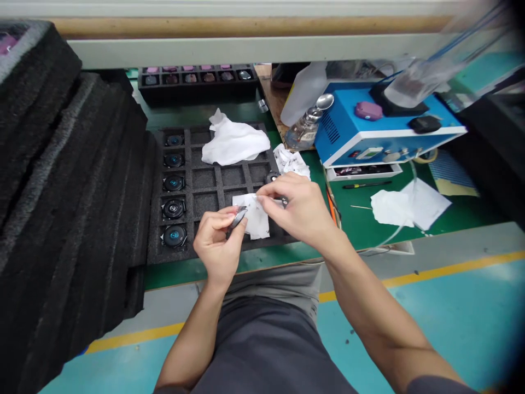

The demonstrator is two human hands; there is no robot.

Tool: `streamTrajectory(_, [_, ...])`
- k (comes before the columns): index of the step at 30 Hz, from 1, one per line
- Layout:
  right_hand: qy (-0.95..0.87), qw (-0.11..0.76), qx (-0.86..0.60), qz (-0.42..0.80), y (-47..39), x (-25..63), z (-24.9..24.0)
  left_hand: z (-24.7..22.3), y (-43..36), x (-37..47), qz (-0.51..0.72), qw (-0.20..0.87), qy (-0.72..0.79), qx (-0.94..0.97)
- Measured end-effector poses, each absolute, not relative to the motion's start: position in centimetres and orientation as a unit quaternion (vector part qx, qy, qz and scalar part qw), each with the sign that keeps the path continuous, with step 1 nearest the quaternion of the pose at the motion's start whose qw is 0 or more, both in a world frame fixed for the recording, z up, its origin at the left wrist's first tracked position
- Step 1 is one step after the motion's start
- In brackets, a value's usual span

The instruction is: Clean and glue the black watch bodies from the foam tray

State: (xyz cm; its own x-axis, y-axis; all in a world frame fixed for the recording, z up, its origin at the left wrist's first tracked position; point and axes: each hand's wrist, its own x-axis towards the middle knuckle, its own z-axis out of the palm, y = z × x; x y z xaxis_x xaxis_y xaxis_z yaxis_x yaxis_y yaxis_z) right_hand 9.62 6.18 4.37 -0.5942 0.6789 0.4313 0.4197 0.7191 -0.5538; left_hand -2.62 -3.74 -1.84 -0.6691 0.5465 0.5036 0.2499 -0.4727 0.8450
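Observation:
My left hand (217,238) is closed, with thumb and fingers pinching a small dark watch case (238,218) tilted on its edge. Just to the right, my right hand (297,205) has thumb and index finger pressed together at the upper edge of a small white wipe (256,221). What sits in that pinch is too small to make out. Both hands are over the front of a black foam tray (189,191). Round watches, among them one black watch (174,236), fill its left column. Another round piece (271,177) is partly hidden behind my right hand.
A white cloth (235,142) covers the tray's back cells. Foam trays (77,219) are stacked high at left. At right stand a blue machine (389,123), a glass pump bottle (303,131) and a white bottle (303,93). A pen (367,185) lies before the machine.

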Motion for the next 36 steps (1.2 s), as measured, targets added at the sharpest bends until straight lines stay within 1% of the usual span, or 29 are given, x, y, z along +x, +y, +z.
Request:
streamTrajectory(3, [-0.85,0.377,-0.265,0.256,5.0,9.2,4.3,-1.9,-3.7,-2.7,0.766,0.107,0.497,0.393])
streamTrajectory(6, [-0.87,0.368,-0.221,0.244,4.9,8.8,3.4,-2.0,-3.7,-2.8,0.775,0.113,0.496,0.375])
streamTrajectory(9, [-0.872,0.347,-0.262,0.225,6.0,9.0,2.6,-2.0,-3.9,-3.1,0.785,0.164,0.497,0.333])
streamTrajectory(12, [-0.845,0.377,-0.283,0.253,6.4,9.3,2.7,-2.0,-3.9,-3.5,0.778,0.235,0.502,0.295])
streamTrajectory(14, [-0.825,0.405,-0.281,0.276,5.8,9.0,3.1,-1.9,-3.9,-3.7,0.767,0.251,0.51,0.298])
streamTrajectory(16, [-0.826,0.411,-0.27,0.277,4.9,8.4,3.2,-1.9,-3.9,-3.7,0.753,0.244,0.52,0.321])
streamTrajectory(18, [-0.845,0.399,-0.265,0.238,4.3,7.9,3.1,-2.0,-4.0,-3.7,0.744,0.23,0.53,0.335])
streamTrajectory(22, [-0.882,0.358,-0.283,0.114,4.3,8.6,2.9,-2.2,-4.2,-3.5,0.751,0.214,0.534,0.325])
streamTrajectory(24, [-0.883,0.366,-0.282,0.082,4.4,9.2,3.3,-2.2,-4.1,-3.5,0.761,0.224,0.521,0.316])
streamTrajectory(27, [-0.886,0.382,-0.258,0.047,4.1,9.3,4.0,-2.2,-4.0,-3.5,0.768,0.227,0.513,0.31])
streamTrajectory(30, [-0.899,0.37,-0.233,0.023,3.7,8.8,4.2,-2.1,-4.0,-3.5,0.766,0.22,0.516,0.316])
streamTrajectory(36, [-0.895,0.391,-0.212,0.043,3.9,8.5,3.4,-1.8,-4.1,-3.4,0.757,0.218,0.518,0.332])
